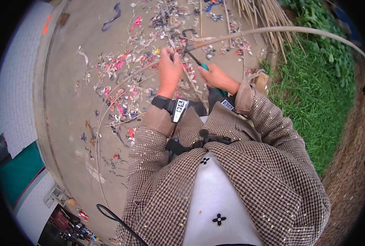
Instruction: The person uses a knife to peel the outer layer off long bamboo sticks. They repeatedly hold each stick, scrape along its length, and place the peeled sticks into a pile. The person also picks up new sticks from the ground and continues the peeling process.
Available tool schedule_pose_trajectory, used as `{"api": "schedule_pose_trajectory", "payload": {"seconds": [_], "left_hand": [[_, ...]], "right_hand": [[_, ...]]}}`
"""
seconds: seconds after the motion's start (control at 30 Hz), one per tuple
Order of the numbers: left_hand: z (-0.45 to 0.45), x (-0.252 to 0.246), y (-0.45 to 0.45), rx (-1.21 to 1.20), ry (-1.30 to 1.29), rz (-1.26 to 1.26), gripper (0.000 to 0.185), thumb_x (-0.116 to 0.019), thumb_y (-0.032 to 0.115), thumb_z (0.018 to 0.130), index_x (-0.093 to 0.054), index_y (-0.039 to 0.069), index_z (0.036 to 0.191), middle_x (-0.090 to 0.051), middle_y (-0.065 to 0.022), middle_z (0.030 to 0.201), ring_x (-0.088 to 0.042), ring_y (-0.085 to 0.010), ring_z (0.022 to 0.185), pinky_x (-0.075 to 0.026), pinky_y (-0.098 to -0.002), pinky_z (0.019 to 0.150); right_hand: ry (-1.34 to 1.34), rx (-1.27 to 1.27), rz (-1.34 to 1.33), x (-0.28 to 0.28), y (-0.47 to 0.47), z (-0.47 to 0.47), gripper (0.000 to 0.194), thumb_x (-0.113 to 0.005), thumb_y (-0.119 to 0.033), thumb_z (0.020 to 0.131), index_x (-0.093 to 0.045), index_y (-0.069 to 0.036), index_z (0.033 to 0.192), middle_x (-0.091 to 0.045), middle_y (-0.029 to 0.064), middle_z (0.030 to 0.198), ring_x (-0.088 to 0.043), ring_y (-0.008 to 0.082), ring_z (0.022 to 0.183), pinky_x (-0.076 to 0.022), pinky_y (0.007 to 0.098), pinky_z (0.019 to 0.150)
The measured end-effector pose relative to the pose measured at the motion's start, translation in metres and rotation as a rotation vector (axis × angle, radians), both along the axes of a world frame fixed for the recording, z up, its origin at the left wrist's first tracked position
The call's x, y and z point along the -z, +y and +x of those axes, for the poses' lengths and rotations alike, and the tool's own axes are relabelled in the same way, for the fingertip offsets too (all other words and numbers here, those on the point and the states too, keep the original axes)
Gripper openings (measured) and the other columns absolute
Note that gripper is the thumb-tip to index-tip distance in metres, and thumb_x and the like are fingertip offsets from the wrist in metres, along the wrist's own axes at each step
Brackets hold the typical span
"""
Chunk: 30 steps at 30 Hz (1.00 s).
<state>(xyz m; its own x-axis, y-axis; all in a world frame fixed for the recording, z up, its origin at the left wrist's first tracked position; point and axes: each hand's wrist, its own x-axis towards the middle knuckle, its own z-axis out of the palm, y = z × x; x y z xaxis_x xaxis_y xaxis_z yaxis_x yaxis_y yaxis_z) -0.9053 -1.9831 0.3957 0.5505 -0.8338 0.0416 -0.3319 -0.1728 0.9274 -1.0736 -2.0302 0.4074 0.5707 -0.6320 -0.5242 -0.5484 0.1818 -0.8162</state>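
A long, thin pole (225, 37), wood or bamboo by its look, crosses in front of me and splits into thin strands toward the lower left. My left hand (170, 69) pinches at the pole's middle, by a dark wrapped joint (187, 48). In my right hand (217, 78) is a tool with teal handles (204, 66), its dark narrow end touching or close to the underside of that joint. The tool's exact kind cannot be told. What lies between my left fingertips is hidden.
Cloth scraps (117, 64) in many colours cover the concrete ground, with thin sticks (201, 18) among them. A heap of poles (262, 18) lies at the upper right, beside green grass (305, 101). A brick (261, 82) stands near my right sleeve.
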Motion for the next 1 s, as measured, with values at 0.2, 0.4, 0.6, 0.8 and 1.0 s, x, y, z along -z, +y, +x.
{"api": "schedule_pose_trajectory", "payload": {"seconds": [0.2, 0.4, 0.6, 0.8, 1.0], "left_hand": [[0.002, -0.009, 0.002, 0.067, -0.134, 0.135, 0.013, -0.054, 0.010, 0.085, -0.047, 0.006, 0.095, -0.058, -0.0169, 0.075, -0.059, -0.0360, 0.073, -0.045, -0.0414, 0.063], [-0.001, -0.019, 0.010, 0.146, -0.277, 0.063, 0.008, -0.054, 0.007, 0.084, -0.049, 0.004, 0.090, -0.058, -0.0181, 0.077, -0.057, -0.0366, 0.071, -0.045, -0.0419, 0.062], [-0.003, -0.048, -0.004, 0.213, -0.372, -0.104, 0.008, -0.056, 0.004, 0.084, -0.049, 0.002, 0.088, -0.059, -0.0136, 0.075, -0.058, -0.0266, 0.067, -0.047, -0.0340, 0.064], [0.113, -0.030, 0.040, -0.024, 0.404, -0.124, 0.017, -0.057, 0.002, 0.082, -0.049, 0.003, 0.096, -0.059, -0.0064, 0.088, -0.058, -0.0210, 0.077, -0.048, -0.0329, 0.071], [0.109, 0.045, 0.108, 0.434, -0.321, 0.386, 0.051, -0.065, 0.006, 0.076, -0.048, 0.008, 0.124, -0.055, -0.0164, 0.118, -0.054, -0.0242, 0.107, -0.046, -0.0329, 0.086]], "right_hand": [[-0.031, -0.086, -0.065, -0.002, -0.012, 0.018, 0.043, -0.045, -0.035, 0.092, -0.055, -0.001, 0.068, -0.053, 0.0058, 0.054, -0.052, 0.0171, 0.045, -0.0416, 0.0327, 0.044], [0.084, -0.132, 0.061, 0.010, -0.011, 0.023, 0.038, -0.048, -0.032, 0.091, -0.057, 0.001, 0.075, -0.056, 0.0091, 0.057, -0.054, 0.0199, 0.048, -0.0440, 0.0357, 0.048], [-0.174, -0.355, -0.485, 0.037, -0.004, 0.043, 0.030, -0.053, -0.028, 0.089, -0.060, 0.000, 0.083, -0.059, 0.0150, 0.065, -0.057, 0.0281, 0.056, -0.0461, 0.0413, 0.057], [0.048, 0.084, -0.283, 0.056, -0.015, -0.056, 0.031, -0.057, -0.030, 0.087, -0.061, 0.001, 0.086, -0.057, 0.0102, 0.058, -0.055, 0.0162, 0.049, -0.0421, 0.0326, 0.046], [-0.032, 0.571, -0.016, 0.062, -0.059, -0.118, 0.024, -0.056, -0.025, 0.087, -0.056, -0.004, 0.075, -0.052, 0.0019, 0.057, -0.044, 0.0072, 0.042, -0.0333, 0.0227, 0.037]]}}
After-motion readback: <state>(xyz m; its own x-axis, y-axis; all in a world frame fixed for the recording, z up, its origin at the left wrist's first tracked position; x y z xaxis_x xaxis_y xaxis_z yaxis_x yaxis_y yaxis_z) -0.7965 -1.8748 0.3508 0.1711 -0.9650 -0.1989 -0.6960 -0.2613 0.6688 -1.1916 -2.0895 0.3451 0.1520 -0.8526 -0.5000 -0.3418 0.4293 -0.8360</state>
